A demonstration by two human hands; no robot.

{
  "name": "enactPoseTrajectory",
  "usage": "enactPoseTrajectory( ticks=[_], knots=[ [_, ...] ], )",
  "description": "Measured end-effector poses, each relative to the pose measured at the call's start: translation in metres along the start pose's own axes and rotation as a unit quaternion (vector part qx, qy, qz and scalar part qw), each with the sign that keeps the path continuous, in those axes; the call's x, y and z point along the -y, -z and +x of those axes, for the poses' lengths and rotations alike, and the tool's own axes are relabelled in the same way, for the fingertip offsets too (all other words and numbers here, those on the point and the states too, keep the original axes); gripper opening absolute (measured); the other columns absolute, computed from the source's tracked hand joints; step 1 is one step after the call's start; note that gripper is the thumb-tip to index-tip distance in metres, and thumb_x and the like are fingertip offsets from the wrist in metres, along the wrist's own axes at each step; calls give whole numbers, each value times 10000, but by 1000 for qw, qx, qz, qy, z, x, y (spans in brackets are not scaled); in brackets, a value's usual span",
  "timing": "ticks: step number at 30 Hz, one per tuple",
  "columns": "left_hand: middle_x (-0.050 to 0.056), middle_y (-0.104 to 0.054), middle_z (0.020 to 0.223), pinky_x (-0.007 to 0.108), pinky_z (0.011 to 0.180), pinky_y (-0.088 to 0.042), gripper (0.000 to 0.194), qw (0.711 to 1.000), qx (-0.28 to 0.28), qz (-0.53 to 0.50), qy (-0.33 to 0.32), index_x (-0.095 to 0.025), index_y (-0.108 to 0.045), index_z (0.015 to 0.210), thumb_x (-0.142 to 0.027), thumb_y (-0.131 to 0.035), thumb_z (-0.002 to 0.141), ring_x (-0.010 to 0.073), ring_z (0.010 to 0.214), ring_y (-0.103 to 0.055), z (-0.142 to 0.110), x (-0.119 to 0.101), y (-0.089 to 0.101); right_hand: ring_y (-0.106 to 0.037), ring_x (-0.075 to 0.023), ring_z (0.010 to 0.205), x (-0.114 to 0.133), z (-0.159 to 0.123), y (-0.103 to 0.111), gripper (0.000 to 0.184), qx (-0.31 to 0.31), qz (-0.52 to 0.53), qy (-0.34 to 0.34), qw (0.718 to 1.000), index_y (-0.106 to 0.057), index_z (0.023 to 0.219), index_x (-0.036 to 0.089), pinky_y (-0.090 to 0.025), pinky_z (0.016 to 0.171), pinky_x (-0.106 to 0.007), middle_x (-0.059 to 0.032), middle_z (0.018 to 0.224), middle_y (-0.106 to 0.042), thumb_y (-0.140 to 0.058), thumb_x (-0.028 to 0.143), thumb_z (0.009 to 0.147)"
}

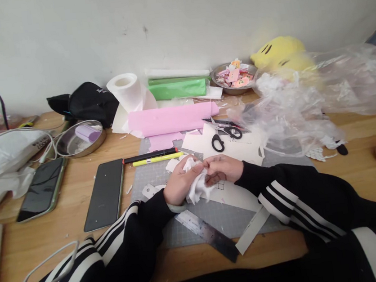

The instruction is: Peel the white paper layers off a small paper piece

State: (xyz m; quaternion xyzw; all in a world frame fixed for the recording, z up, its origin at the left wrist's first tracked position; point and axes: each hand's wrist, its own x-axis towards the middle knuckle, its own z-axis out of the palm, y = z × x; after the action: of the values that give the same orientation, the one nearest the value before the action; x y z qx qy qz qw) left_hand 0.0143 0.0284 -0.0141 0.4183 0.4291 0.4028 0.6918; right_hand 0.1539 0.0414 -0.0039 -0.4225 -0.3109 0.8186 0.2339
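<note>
My left hand [178, 183] is wrapped round a crumpled white tissue [198, 187], thumb on top. From the other side my right hand [224, 169] pinches the tissue's edge, its fingers curled. Both hands are held together above a grey cutting mat [172, 238]. Under them lie white card [235, 196] with drawn lines and a metal ruler [207, 234], partly hidden by my left hand and sleeve. A second pale strip [254, 229] lies near my right sleeve. Black-handled scissors [224, 136] rest beyond my hands on cut card.
Two phones [104, 193] and a metal bowl [81, 137] are to the left. Behind the mat stand a paper roll [130, 93], pink paper [172, 119] and green packs [178, 88]. A bowl of cutouts [235, 76], plastic bags [292, 106] and a yellow plush [279, 51] are back right.
</note>
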Motion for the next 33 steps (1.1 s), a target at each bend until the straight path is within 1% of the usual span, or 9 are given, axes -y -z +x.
enactPoseTrajectory(
  ticks=[7, 12, 15, 18, 22, 25, 28, 31, 33],
  knots=[
    [-49, -488, 521, 176, 433, -327, 248, 1000, 20, -4, 7, -152, -474, 700, -321, -648, 650, 53, 454, -427, -2, -2, -1, -544, -76, 415, -2, 1, 0, 122, 20, 1, 0, 1000, -431, 534, 120, -470, 478, -188, -1, 447, -571, -362, 22, 508],
    [-55, -474, 521, 179, 438, -336, 263, 1000, 11, 8, 7, -154, -468, 708, -335, -649, 648, 55, 455, -424, -3, -3, -2, -555, -88, 430, -1, 0, -2, 104, 5, -29, 3, 1000, -460, 619, 123, -457, 452, -183, 4, 458, -570, -396, 45, 596],
    [-57, -456, 514, 173, 421, -315, 263, 1000, 9, 29, 1, -149, -472, 701, -341, -645, 652, 47, 441, -406, -2, -3, -1, -545, -83, 424, -4, 2, -1, 92, 1, -52, 8, 999, -436, 617, 134, -464, 458, -194, 25, 449, -552, -404, 50, 596],
    [-51, -473, 514, 181, 415, -327, 259, 999, 34, 26, 10, -151, -464, 704, -335, -640, 661, 55, 434, -431, -2, -1, 0, -560, -87, 446, -8, 5, 2, 119, 31, -59, 26, 997, -442, 618, 136, -483, 486, -207, 32, 460, -556, -387, 53, 552],
    [-43, -517, 504, 212, 416, -375, 237, 997, 74, -28, 23, -166, -437, 705, -304, -628, 677, 85, 411, -484, -2, 0, -1, -571, -103, 466, -9, 5, 4, 196, 58, -64, 37, 996, -491, 662, 126, -483, 478, -207, 13, 482, -578, -363, 73, 522],
    [-26, -551, 504, 244, 400, -401, 228, 993, 95, -66, 15, -172, -419, 696, -302, -606, 691, 118, 399, -514, -3, -3, -4, -554, -101, 437, -8, 4, 4, 167, 64, -58, 39, 996, -473, 641, 127, -471, 455, -207, 0, 486, -584, -365, 80, 523],
    [-33, -539, 478, 238, 370, -382, 246, 994, 69, -84, 22, -178, -409, 702, -298, -622, 668, 124, 372, -508, -3, -7, -5, -561, -116, 446, -7, 3, 5, 99, 69, -52, 40, 995, -399, 587, 143, -466, 450, -220, -12, 486, -582, -353, 77, 529],
    [-68, -463, 411, 185, 332, -304, 254, 995, 7, -96, 18, -176, -420, 700, -291, -639, 646, 76, 320, -434, -1, -8, -3, -585, -137, 472, -5, 3, 5, 100, 74, -49, 30, 996, -313, 566, 158, -471, 462, -234, -24, 484, -580, -335, 62, 550],
    [-72, -449, 407, 178, 337, -300, 250, 995, -10, -97, 12, -175, -423, 697, -295, -637, 648, 68, 328, -425, 0, -6, -1, -587, -136, 469, -3, 2, 3, 98, 62, -48, 25, 997, -314, 585, 160, -473, 462, -234, -19, 481, -576, -341, 67, 595]
  ],
)
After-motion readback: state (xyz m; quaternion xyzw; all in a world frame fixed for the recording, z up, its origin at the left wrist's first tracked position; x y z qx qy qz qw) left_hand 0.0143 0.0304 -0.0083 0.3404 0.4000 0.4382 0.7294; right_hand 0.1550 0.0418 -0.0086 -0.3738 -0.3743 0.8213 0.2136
